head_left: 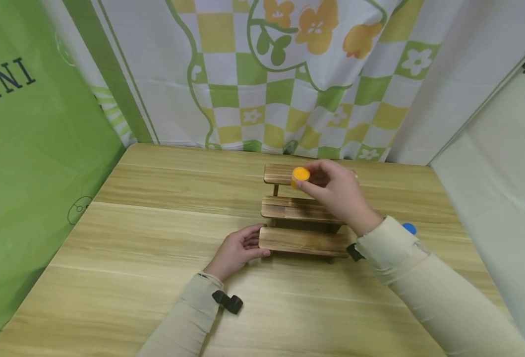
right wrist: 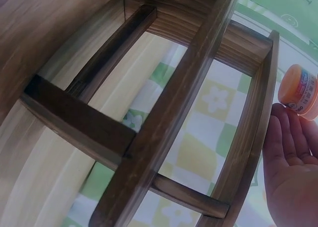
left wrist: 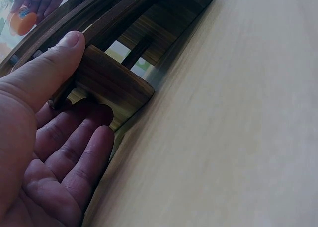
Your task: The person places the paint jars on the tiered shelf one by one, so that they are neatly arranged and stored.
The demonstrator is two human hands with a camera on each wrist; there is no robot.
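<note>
A three-tier wooden step shelf (head_left: 304, 241) stands on the table. My left hand (head_left: 237, 251) grips the left end of its lowest tier; in the left wrist view the thumb (left wrist: 54, 63) lies along the wood and the fingers reach beneath. Over the left part of the top tier (head_left: 276, 173), my right hand (head_left: 335, 191) pinches a small jar with an orange lid (head_left: 300, 174) between thumb and fingers. The right wrist view shows the jar's printed label (right wrist: 304, 90), with the fingers against its lower side.
A round blue object (head_left: 409, 228) sits to the right of the shelf, partly covered by the right sleeve. The wooden table (head_left: 164, 238) runs back to a checked, flowered curtain (head_left: 289, 94). A green cloth (head_left: 30, 148) hangs at the left, a pale one (head_left: 503, 163) at the right.
</note>
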